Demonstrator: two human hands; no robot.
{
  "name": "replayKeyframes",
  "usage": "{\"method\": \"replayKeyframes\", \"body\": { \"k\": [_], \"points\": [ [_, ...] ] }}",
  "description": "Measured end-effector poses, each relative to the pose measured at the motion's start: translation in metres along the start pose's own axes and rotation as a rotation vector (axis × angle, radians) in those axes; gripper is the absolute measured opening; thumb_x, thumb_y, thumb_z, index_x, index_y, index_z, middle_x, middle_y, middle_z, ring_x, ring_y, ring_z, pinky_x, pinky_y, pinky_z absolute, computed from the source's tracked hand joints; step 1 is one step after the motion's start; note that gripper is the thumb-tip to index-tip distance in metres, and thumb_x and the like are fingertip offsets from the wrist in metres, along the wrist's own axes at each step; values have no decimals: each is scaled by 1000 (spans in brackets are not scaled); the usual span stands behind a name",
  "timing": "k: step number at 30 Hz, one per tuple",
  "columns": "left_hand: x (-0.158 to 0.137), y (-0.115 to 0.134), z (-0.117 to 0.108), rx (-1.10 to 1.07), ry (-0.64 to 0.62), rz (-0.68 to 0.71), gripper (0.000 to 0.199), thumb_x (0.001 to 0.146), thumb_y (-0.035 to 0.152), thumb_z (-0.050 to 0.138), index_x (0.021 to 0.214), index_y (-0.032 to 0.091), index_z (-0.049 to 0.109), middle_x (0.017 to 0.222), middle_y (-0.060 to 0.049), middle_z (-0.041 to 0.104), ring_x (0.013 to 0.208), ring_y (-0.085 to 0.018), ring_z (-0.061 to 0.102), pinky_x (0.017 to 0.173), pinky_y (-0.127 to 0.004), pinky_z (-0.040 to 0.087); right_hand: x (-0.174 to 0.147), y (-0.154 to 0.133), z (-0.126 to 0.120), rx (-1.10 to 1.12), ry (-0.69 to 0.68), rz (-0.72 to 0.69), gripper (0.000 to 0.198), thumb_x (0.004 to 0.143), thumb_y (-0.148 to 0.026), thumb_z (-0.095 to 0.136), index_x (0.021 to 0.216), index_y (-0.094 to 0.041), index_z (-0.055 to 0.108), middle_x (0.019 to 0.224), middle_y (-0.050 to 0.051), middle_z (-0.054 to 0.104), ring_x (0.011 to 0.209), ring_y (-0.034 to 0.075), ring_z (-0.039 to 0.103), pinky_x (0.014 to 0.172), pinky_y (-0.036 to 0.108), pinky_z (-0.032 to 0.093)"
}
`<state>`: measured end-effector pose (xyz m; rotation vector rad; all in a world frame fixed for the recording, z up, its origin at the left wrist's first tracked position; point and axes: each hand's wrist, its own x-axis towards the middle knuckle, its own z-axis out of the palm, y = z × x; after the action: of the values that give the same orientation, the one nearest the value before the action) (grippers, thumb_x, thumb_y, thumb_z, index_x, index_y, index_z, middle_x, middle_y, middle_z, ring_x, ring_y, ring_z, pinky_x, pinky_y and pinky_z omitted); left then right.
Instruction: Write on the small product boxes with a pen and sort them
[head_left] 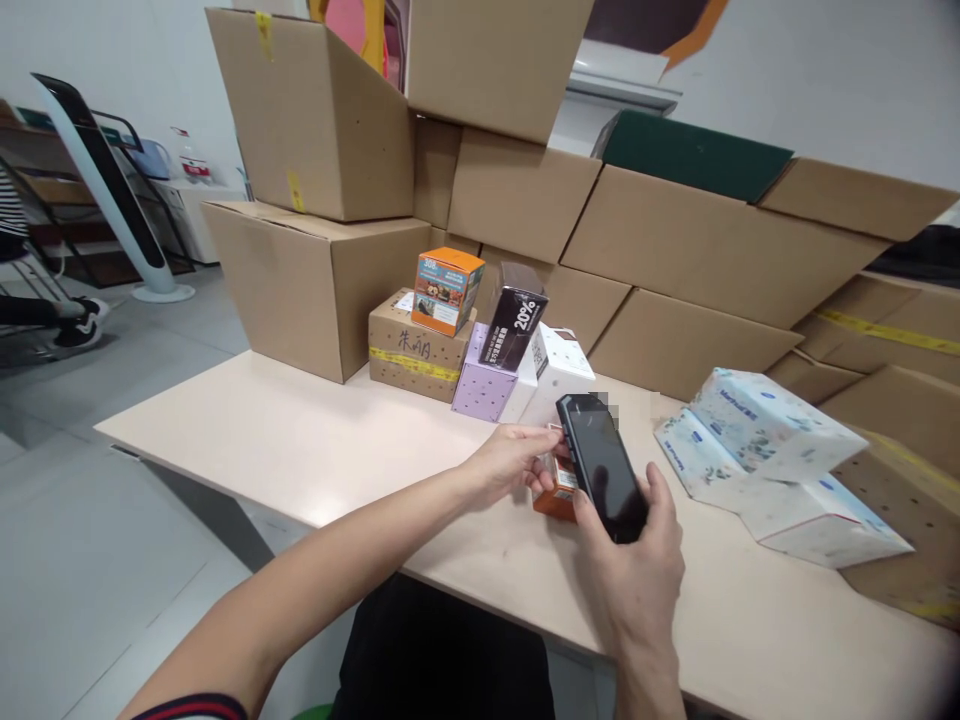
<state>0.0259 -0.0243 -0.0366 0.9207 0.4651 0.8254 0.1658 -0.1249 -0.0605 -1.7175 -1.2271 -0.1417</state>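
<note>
My right hand (637, 570) is wrapped around a black handheld phone (604, 465), thumb on its left edge and fingers on its right. The phone is tilted, its dark screen facing me. Left of it, my left hand (510, 465) is closed at a small orange box (555, 503) with a white label, low over the table. Its upper fingertips come up to the phone's left edge; whether they touch the phone I cannot tell. The phone hides part of the box and of the left hand's grip.
Behind my hands stand a brown carton (412, 350) with an orange box (448, 290) on top, a purple box (480, 385), a dark box (514, 318) and a white box (562, 365). White-blue tissue packs (772, 425) lie right. Large cardboard boxes (270, 290) wall the table's (315, 440) back.
</note>
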Motion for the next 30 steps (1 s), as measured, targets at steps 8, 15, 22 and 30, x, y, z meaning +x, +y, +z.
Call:
{"method": "replayKeyframes", "body": {
  "k": [8,15,22,30],
  "points": [
    [4,-4,-3,-8,38,-5,34,79,41,77,81,7,72,81,-7,71,42,-5,57,38,-17,38,-2,0,0,-43,0,-82,87,80,-57,65,149,-11,40,139,23,55,127,38,49,104,54,37],
    [6,-5,-4,-7,60,2,39,70,43,84,80,7,72,75,-5,70,42,-4,55,38,-17,36,-3,1,2,-55,3,-114,86,80,-55,66,149,-11,39,137,23,55,126,38,49,103,54,37],
    [10,-7,-8,-51,38,-3,34,73,37,84,80,7,73,76,-8,71,46,-6,58,40,-17,39,-3,5,2,-59,20,-169,84,81,-54,66,148,-11,40,137,23,55,125,36,51,104,53,39],
    [10,-5,-8,-37,47,-22,25,79,30,79,80,6,72,76,-8,71,45,-6,58,40,-17,41,-3,6,1,-59,16,-168,82,81,-55,66,147,-12,42,135,22,57,124,36,52,103,55,40]
  ]
}}
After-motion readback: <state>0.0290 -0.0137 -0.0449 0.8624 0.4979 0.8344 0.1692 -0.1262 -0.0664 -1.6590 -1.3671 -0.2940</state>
